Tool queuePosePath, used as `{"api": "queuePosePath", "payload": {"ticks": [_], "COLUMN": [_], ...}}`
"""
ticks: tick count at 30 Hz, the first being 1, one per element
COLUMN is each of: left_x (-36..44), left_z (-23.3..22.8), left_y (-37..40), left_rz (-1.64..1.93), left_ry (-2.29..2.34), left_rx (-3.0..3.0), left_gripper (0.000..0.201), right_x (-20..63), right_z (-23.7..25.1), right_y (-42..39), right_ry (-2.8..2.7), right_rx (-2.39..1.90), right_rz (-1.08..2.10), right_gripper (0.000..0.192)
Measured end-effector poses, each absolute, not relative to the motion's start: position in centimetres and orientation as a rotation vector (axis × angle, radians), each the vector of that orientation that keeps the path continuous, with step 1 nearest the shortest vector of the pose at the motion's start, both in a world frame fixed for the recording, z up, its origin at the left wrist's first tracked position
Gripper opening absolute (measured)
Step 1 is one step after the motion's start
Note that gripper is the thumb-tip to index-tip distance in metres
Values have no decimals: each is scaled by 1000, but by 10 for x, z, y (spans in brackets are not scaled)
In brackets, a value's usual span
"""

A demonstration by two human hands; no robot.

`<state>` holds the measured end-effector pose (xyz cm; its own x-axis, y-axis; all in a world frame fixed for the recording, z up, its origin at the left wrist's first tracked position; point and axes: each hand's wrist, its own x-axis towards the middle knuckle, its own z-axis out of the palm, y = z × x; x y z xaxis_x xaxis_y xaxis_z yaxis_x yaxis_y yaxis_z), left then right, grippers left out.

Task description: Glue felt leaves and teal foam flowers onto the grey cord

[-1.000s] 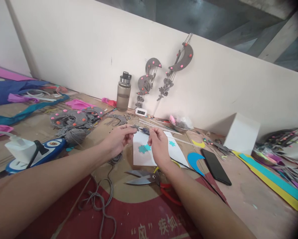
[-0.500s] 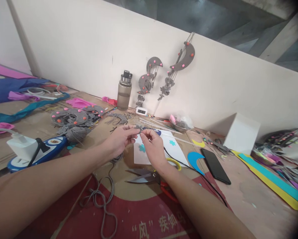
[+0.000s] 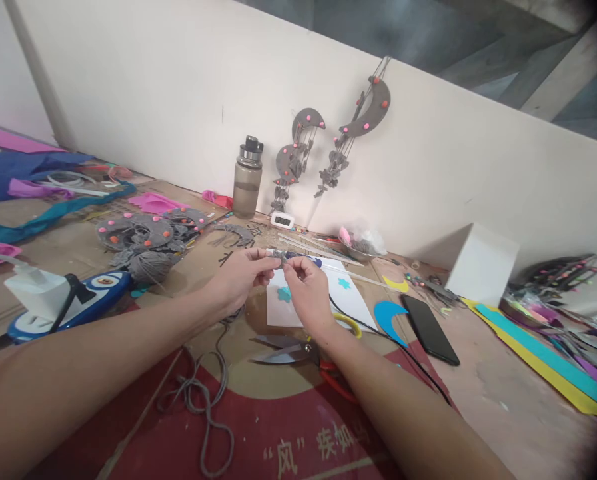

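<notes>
A small grey felt-like piece (image 3: 279, 255) is pinched between the fingertips of my left hand (image 3: 242, 279) and my right hand (image 3: 306, 293); its exact shape is too small to tell. Below them lies a white sheet (image 3: 356, 303) bearing teal flower cutouts (image 3: 345, 284). Partly hidden behind my right fingers is a dark blue tool (image 3: 312, 261), with a black cable running near my right wrist. Scissors (image 3: 283, 352) lie with blades parted under my right forearm. Grey cord (image 3: 209, 407) is looped on the cardboard between my arms.
To the left are a blue power strip (image 3: 103, 287) with a white charger (image 3: 36, 290) and grey crescents with pink dots (image 3: 136, 230). A water bottle (image 3: 247, 180) stands by the wall. On the right lie a blue crescent (image 3: 389, 320), a phone (image 3: 431, 330) and coloured strips (image 3: 548, 357).
Both hands stay together on the grey piece, with only a slight shift of the right fingers. The whole view has moved slightly.
</notes>
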<state>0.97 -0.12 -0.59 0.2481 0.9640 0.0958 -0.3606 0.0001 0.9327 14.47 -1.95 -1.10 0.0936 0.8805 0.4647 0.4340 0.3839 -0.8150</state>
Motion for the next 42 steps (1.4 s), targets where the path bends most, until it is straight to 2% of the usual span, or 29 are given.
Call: {"api": "queuePosePath", "payload": {"ticks": [11, 18, 21, 24, 26, 30, 33, 38, 42], "left_x": [4, -2, -4, -5, -5, -4, -4, -6, -11], "left_z": [0, -1, -1, 2, 4, 2, 1, 3, 3], "left_y": [5, 13, 15, 14, 13, 13, 13, 16, 23], "left_rz": [1235, 1276, 1269, 1276, 1278, 1265, 1250, 1265, 1270], "left_ry": [729, 721, 712, 708, 716, 730, 730, 731, 694], "left_rx": [957, 929, 919, 888, 883, 896, 905, 869, 832], "left_gripper": [21, 20, 20, 20, 21, 21, 19, 19, 19], "right_x": [161, 206, 225, 239, 244, 242, 239, 243, 241], "right_z": [-1, 21, 20, 16, 14, 12, 13, 16, 14], "right_y": [-8, -13, -36, -71, -94, -124, -131, -131, -122], "right_ry": [-1381, -1741, -1958, -2148, -2274, -2515, -2616, -2619, -2441], "right_rx": [-1115, -1392, -1465, -1469, -1460, -1433, -1403, -1433, -1514], "right_rz": [731, 436, 251, 248, 258, 260, 304, 427, 320], "right_gripper": [16, 17, 18, 17, 21, 54, 67, 76, 67]}}
